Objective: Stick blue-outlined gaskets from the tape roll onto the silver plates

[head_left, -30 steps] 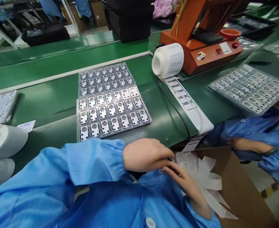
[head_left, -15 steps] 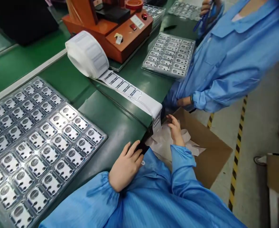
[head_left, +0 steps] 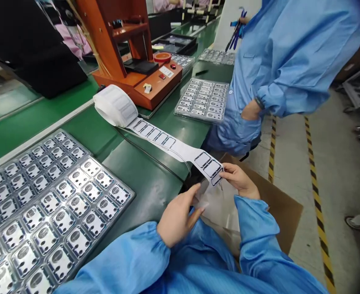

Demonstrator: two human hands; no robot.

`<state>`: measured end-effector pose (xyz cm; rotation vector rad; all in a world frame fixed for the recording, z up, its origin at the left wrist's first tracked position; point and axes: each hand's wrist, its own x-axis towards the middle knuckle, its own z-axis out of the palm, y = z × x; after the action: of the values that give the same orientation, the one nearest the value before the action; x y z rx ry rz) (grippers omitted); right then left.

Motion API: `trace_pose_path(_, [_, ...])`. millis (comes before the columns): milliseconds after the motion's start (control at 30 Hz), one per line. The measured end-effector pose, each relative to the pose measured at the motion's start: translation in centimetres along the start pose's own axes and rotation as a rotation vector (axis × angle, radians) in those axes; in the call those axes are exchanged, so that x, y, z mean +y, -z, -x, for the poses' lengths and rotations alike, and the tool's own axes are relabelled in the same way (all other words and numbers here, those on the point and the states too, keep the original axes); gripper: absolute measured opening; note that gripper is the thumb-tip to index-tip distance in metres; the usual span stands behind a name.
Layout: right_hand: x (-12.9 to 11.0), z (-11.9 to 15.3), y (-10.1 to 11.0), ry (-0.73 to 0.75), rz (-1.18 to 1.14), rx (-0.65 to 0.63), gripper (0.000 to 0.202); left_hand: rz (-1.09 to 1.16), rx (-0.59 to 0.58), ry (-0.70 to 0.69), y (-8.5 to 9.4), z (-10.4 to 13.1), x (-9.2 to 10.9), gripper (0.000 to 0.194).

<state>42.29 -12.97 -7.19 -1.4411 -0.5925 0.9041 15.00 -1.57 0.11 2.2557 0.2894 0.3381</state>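
Observation:
A white roll [head_left: 116, 107] lies on the green table, and its strip of black-outlined labels [head_left: 180, 150] runs over the table edge. My right hand [head_left: 239, 179] pinches the strip's free end between thumb and fingers. Left of it, my left hand [head_left: 180, 214] has thumb and fingers apart, beside crumpled translucent backing paper [head_left: 219, 204]; nothing shows in its grip. A thin cable [head_left: 155, 153] lies under and along the strip. Clear trays of white and silver parts [head_left: 60, 208] fill the table at the left.
An orange machine [head_left: 146, 85] stands behind the roll. Another tray of parts [head_left: 202, 100] is at the back, near a person in blue [head_left: 278, 61] holding blue-handled tools. An open cardboard box [head_left: 274, 204] sits below the table edge, on a floor with striped tape.
My right hand has taken hold of the strip's end, which hung over the edge, and lifted it. My left hand has moved right and opened. The view has tilted up.

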Motion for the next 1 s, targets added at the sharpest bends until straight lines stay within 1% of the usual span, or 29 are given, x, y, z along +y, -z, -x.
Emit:
trace_pose_path(67, [-1.1, 0.1, -0.9, 0.061, -0.007, 0.022, 0.048, 0.149, -0.007, 0.106, -1.2, -2.8, 0.1, 0.08])
trace_pose_path(100, [-1.7, 0.2, -1.5, 0.092, -0.005, 0.029, 0.047, 0.242, -0.003, 0.141, -1.7, -4.1, 0.1, 0.088])
trace_pose_path(133, [-2.2, 0.2, -2.0, 0.122, -0.001, 0.034, 0.046, 0.322, 0.014, 0.167, -2.1, -5.3, 0.1, 0.091])
trace_pose_path(167, [-2.7, 0.3, -2.5, 0.15, 0.004, 0.037, 0.044, 0.376, 0.04, 0.186, -2.5, -6.2, 0.1, 0.086])
trace_pose_path(200, [-3.1, 0.4, -3.0, 0.176, 0.006, 0.039, 0.043, 0.398, 0.073, 0.205, -2.7, -6.9, 0.0, 0.077])
trace_pose_path(267, [-3.8, 0.6, -3.6, 0.235, 0.018, 0.045, 0.049, 0.37, 0.148, 0.248, -3.0, -7.7, -0.2, 0.053])
trace_pose_path(333, [-4.4, 0.8, -3.9, 0.306, 0.11, 0.043, 0.055, 0.344, 0.205, 0.28, -3.0, -7.8, -0.6, 0.04])
trace_pose_path(367, [-4.6, 0.8, -3.9, 0.336, 0.181, 0.039, 0.053, 0.349, 0.223, 0.282, -3.0, -7.8, -0.8, 0.037])
trace_pose_path(467, [-5.4, 0.7, -3.7, 0.379, 0.367, 0.019, 0.037, 0.388, 0.264, 0.277, -2.9, -7.7, -1.2, 0.032])
trace_pose_path(600, [-6.6, 0.3, -3.9, 0.41, 0.463, -0.017, 0.029, 0.469, 0.302, 0.305, -2.9, -7.8, -1.4, 0.021])
trace_pose_path(767, [-8.5, 0.9, -3.6, 0.474, 0.613, -0.042, 0.027, 0.507, 0.326, 0.307, -2.9, -8.0, -1.5, 0.017])
trace_pose_path(867, [-9.6, 1.8, -3.2, 0.607, 0.781, 0.005, 0.029, 0.518, 0.321, 0.297, -2.9, -7.9, -1.5, 0.015])
trace_pose_path(1000, [-11.2, 3.0, -3.2, 0.809, 1.038, 0.076, 0.024, 0.536, 0.299, 0.285, -2.9, -7.8, -1.3, 0.015])
